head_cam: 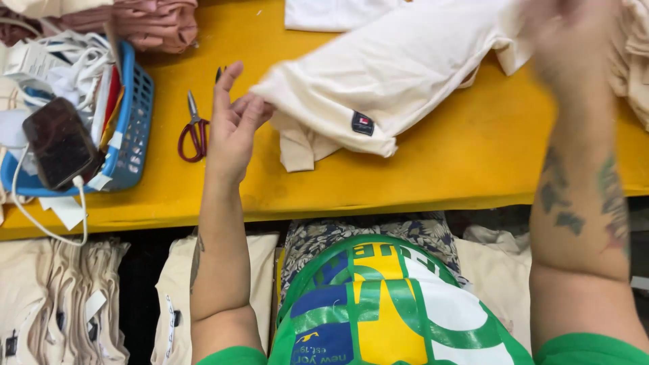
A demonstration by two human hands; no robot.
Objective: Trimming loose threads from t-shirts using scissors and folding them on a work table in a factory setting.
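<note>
Blurred right hand (574, 34) (top edge)

Here's the yellow work table (433, 169), its smooth top filling the middle of the view. Lying across it, a cream cotton garment (378, 81) with a small dark label, one corner folded under. Just left of that, red-handled metal scissors (194, 132) flat on the yellow. At the left edge sits a blue plastic basket (137, 115), with a dark phone (59, 142) and white cords in it, one white cable (47, 216) trailing over the table's front. Pink folded fabric (152, 23) is stacked at the far edge, and a white folded cloth (331, 13) beside it. More cream cloth (635, 61) is heaped far right.
</note>
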